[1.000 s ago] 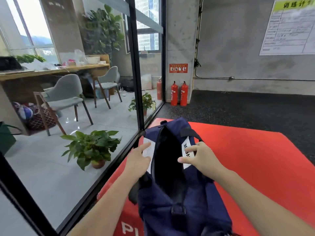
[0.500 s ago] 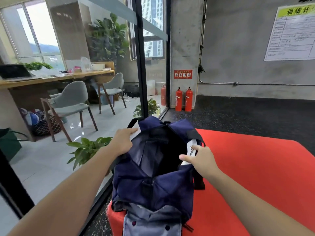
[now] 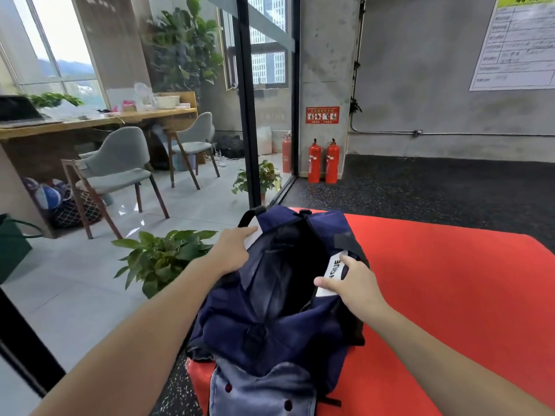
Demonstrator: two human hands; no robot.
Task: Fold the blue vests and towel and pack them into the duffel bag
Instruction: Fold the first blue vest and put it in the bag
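Left hand (image 3: 232, 250): laid on the bag's left rim, fingers closed on the fabric, edge pulled outward.
Bag (image 3: 270, 301): navy, set on the red mat (image 3: 435, 295) at its left edge, mouth held wide open, inside dark.
Vest (image 3: 264, 391): blue-grey with dark buttons, seen just below the bag's near end.
Right hand (image 3: 350, 280): right rim pinched at the white label (image 3: 335, 270), thumb and fingers clamped.

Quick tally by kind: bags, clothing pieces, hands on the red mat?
Duffel bag: 1
Blue-grey garment with dark buttons, by the bag's near end: 1
Hands, left hand and right hand, on the bag's opening: 2
Total: 4
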